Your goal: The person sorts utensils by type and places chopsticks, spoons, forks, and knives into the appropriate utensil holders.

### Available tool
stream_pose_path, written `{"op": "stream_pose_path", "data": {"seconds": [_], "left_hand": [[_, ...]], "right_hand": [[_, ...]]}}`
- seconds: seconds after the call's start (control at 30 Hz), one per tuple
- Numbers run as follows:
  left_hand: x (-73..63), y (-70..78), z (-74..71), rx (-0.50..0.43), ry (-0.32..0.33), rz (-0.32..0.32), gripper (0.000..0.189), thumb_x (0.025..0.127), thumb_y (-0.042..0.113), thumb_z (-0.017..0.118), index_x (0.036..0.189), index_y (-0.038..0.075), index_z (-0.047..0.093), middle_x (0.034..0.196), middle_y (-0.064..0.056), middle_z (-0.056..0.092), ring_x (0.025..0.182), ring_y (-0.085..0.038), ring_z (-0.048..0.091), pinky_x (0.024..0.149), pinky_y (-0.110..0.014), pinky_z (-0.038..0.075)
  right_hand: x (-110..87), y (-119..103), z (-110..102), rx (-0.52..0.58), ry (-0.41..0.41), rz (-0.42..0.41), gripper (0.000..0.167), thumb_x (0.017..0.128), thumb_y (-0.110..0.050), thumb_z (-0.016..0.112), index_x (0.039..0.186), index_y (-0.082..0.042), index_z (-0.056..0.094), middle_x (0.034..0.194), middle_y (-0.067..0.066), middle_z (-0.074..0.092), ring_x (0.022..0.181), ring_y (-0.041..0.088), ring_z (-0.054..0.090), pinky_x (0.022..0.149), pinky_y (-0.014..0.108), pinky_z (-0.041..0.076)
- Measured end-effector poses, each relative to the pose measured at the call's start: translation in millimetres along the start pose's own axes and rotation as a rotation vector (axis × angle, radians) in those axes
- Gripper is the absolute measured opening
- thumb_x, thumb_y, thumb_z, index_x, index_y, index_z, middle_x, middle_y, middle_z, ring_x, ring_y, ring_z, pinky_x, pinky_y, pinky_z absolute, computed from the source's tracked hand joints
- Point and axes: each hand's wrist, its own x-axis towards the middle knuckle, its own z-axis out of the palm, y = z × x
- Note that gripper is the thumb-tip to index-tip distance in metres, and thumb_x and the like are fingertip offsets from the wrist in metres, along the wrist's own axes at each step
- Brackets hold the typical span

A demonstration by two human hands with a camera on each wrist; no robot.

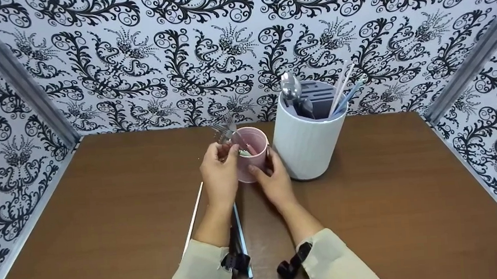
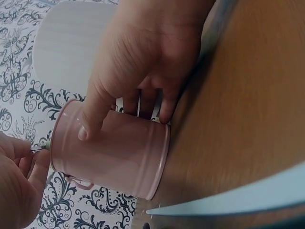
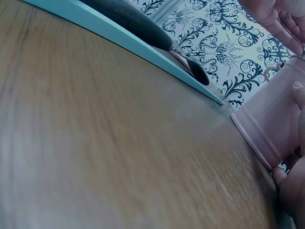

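Observation:
A pink cup (image 1: pixel 252 167) with a small side handle stands upright on the table. My right hand (image 1: pixel 276 181) grips its side, thumb in front and fingers round the far side. At the cup's left rim, my left hand (image 1: pixel 220 172) pinches a fork (image 1: pixel 221 129); a metallic bit shows at its fingertips in the left wrist view. Beside it another fork (image 1: pixel 231 123) leans out over the rim. Inside the cup I see a pink handle (image 1: pixel 251 149) and something pale green. My left fingers partly hide which fork parts they hold.
Right of the cup stands a white utensil holder (image 1: pixel 310 148) with spoons (image 1: pixel 289 86) and thin sticks (image 1: pixel 345 91) in its slots. A white stick (image 1: pixel 193 213) and a blue stick (image 1: pixel 241 236) lie near my left forearm. A dark-handled utensil (image 3: pixel 138 24) lies beside the blue stick.

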Motion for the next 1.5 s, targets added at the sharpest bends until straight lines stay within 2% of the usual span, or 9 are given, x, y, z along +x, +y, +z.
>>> {"op": "stream_pose_path", "data": {"seconds": [0.2, 0.53, 0.8, 0.9, 1.03, 1.2, 1.5], "left_hand": [[1.1, -7.1, -0.1, -0.017, 0.021, -0.024, 0.013, 0.091, 0.006, 0.076, 0.101, 0.0, 0.07, 0.094, -0.013, 0.071, 0.086, -0.02, 0.066, 0.08, -0.027, 0.058], [2.7, -12.2, -1.3, 0.009, 0.01, -0.077, 0.016, 0.091, 0.008, 0.076, 0.104, 0.001, 0.069, 0.098, -0.013, 0.071, 0.09, -0.023, 0.067, 0.083, -0.03, 0.056], [4.7, -14.6, -5.8, 0.028, -0.012, -0.117, 0.014, 0.095, 0.015, 0.074, 0.098, 0.001, 0.07, 0.088, -0.01, 0.07, 0.078, -0.016, 0.063, 0.071, -0.023, 0.054], [5.7, -15.3, -7.3, -0.005, -0.018, -0.146, 0.015, 0.097, 0.016, 0.072, 0.094, 0.001, 0.069, 0.083, -0.01, 0.07, 0.073, -0.016, 0.066, 0.064, -0.021, 0.056], [6.9, -15.6, -8.0, -0.051, -0.019, -0.168, 0.015, 0.098, 0.014, 0.07, 0.091, 0.0, 0.068, 0.08, -0.011, 0.07, 0.072, -0.021, 0.069, 0.062, -0.021, 0.057], [5.7, -15.4, -7.6, -0.06, -0.037, -0.171, 0.015, 0.098, 0.013, 0.069, 0.092, 0.0, 0.068, 0.08, -0.01, 0.069, 0.075, -0.025, 0.07, 0.064, -0.021, 0.059], [1.6, -6.7, -11.1, -0.082, -0.053, -0.139, 0.013, 0.098, 0.012, 0.068, 0.091, 0.001, 0.067, 0.076, -0.006, 0.067, 0.07, -0.019, 0.067, 0.064, -0.021, 0.058]], "right_hand": [[-0.2, 0.5, -0.1, -0.015, -0.006, -0.005, 0.075, 0.094, -0.016, 0.076, 0.157, 0.0, 0.038, 0.157, 0.021, 0.048, 0.141, 0.036, 0.051, 0.119, 0.05, 0.044], [0.4, -0.4, -1.8, -0.064, -0.01, 0.01, 0.075, 0.094, -0.02, 0.076, 0.156, -0.001, 0.04, 0.157, 0.021, 0.048, 0.139, 0.036, 0.054, 0.117, 0.048, 0.046], [1.0, 0.5, -1.9, -0.056, -0.005, -0.004, 0.074, 0.094, -0.02, 0.077, 0.156, -0.001, 0.04, 0.157, 0.021, 0.049, 0.138, 0.036, 0.054, 0.117, 0.049, 0.046], [1.3, 1.5, -2.0, -0.044, -0.006, -0.007, 0.075, 0.094, -0.018, 0.076, 0.156, 0.0, 0.04, 0.156, 0.022, 0.049, 0.137, 0.037, 0.055, 0.117, 0.05, 0.046], [1.3, 2.1, -1.9, -0.045, -0.007, -0.008, 0.075, 0.094, -0.019, 0.076, 0.156, 0.0, 0.04, 0.157, 0.022, 0.048, 0.138, 0.037, 0.054, 0.117, 0.049, 0.046], [0.7, 1.9, -1.8, -0.044, -0.006, -0.013, 0.075, 0.094, -0.018, 0.076, 0.156, 0.002, 0.04, 0.157, 0.023, 0.048, 0.139, 0.037, 0.053, 0.117, 0.05, 0.046], [-1.2, -1.2, -1.9, -0.003, -0.007, -0.017, 0.073, 0.093, -0.012, 0.075, 0.156, 0.001, 0.041, 0.157, 0.022, 0.048, 0.141, 0.036, 0.051, 0.118, 0.051, 0.045]]}}
